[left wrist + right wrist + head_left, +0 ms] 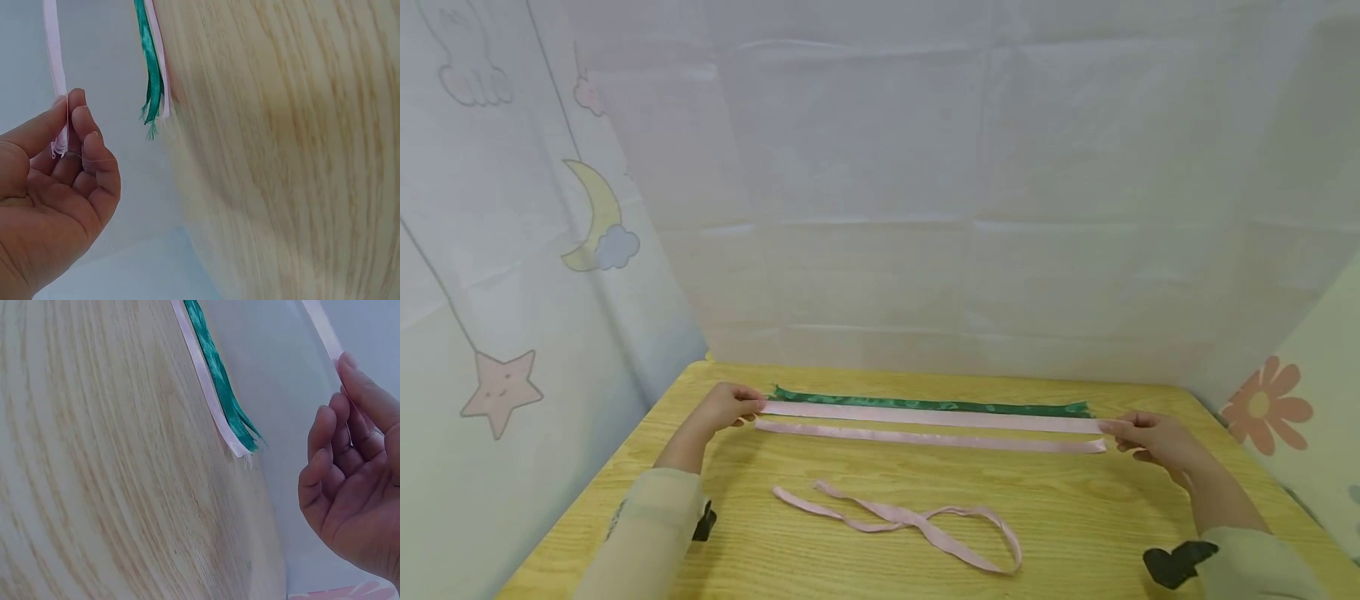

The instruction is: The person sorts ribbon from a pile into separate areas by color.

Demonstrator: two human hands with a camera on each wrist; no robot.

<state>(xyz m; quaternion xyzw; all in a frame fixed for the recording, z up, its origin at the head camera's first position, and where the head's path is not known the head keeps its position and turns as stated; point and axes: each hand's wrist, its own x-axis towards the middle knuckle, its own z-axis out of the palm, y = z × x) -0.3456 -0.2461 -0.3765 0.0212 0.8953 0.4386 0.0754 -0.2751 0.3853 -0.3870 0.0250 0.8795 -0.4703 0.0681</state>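
A pink ribbon [932,416] is stretched straight between both hands, raised off the tabletop. My left hand [730,406] pinches its left end between thumb and fingers; a frayed tip [60,147] pokes out below the thumb in the left wrist view. On the other side my right hand [1161,442] pinches the right end between thumb and forefinger. Green ribbon [219,378] with frayed ends lies on the table, beside a second straight pink ribbon [203,375]. Closer to me, another pink ribbon [951,546] lies in a loose, crossed loop.
The yellow wood-grain table [850,567] has its far edge close to a pale hanging sheet [865,167]. To the left is a sheet printed with a moon [598,208] and a star [502,387]. A printed flower [1262,406] shows at the right.
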